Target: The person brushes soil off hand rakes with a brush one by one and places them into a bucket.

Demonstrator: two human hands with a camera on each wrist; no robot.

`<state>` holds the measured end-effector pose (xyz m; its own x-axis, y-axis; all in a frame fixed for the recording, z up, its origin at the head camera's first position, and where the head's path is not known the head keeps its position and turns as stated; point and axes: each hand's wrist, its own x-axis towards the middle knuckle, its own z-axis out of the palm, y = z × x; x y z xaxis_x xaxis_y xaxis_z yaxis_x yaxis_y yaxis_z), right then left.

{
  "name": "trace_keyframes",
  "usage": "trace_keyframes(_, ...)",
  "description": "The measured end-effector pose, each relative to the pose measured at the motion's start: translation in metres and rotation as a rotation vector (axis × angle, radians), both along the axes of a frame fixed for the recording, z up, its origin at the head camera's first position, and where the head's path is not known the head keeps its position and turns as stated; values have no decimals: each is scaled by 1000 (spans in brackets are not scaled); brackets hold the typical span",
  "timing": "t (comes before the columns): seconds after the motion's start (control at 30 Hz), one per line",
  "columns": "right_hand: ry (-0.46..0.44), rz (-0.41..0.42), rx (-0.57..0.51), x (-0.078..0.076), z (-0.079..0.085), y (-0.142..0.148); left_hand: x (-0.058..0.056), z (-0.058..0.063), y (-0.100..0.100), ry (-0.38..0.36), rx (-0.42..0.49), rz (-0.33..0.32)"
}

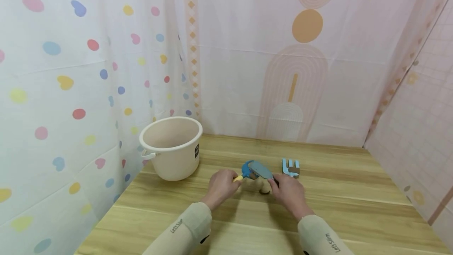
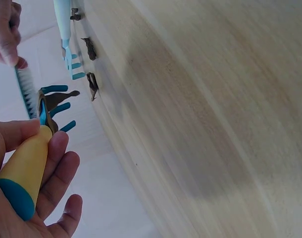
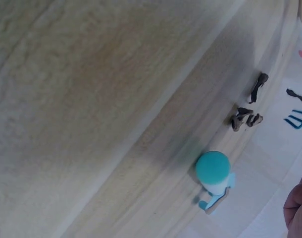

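Roughly midway: my left hand [image 1: 220, 187] gripped the yellow-handled rake [image 2: 27, 161] above the table [image 1: 354, 200]; my right hand [image 1: 288, 192] pinched the brush [image 1: 261, 169]. Brown debris [image 3: 245, 119] remained, bucket [image 1: 172, 146] unused.

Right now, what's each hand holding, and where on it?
Left hand grips the toy rake by its yellow handle. Right hand pinches the brush at its end.
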<state>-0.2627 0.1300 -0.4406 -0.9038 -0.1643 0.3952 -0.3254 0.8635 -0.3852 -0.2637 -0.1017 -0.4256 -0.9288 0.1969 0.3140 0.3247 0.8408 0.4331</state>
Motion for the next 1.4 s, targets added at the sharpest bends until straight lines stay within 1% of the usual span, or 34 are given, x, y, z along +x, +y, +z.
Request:
trace_keyframes(0.07, -6, 7, 28, 0, 0, 0, 0, 0, 0, 11, -7, -1)
trace_keyframes(0.17, -22, -25, 67, -1, 1, 0, -1, 0, 0, 15, -12, -8)
trace_keyframes(0.27, -19, -44, 88, -1, 2, 1, -1, 1, 1, 19, -4, -10)
trace_keyframes(0.43, -2, -61, 78, -1, 4, 1, -1, 2, 2, 17, 0, -8)
trace_keyframes(0.53, -8, -74, 68, -1, 4, 1, -2, 3, 3, 9, -4, -10)
trace_keyframes(0.6, -11, -74, 41, -1, 4, 0, -1, 4, 3, 4, -1, -9)
trace_keyframes(0.77, 2, -20, -18, -1, 3, -2, -1, 5, 2, 21, -10, -2)
trace_keyframes(0.83, 9, -11, -7, -1, 1, -3, -1, 6, 2, 24, -16, -2)
trace_keyframes(0.97, 17, -41, 36, -2, -1, -4, -1, 7, 2, 10, -14, -5)
trace_keyframes(1.1, 47, -47, 68, -2, -2, -4, 0, 7, 2, -1, -3, -6)
trace_keyframes(1.23, 88, -46, 86, -1, -4, -4, 2, 6, 3, 4, -6, -13)
trace_keyframes(1.4, 108, -61, 105, 1, -7, -4, 3, 4, 3, 13, -16, -14)
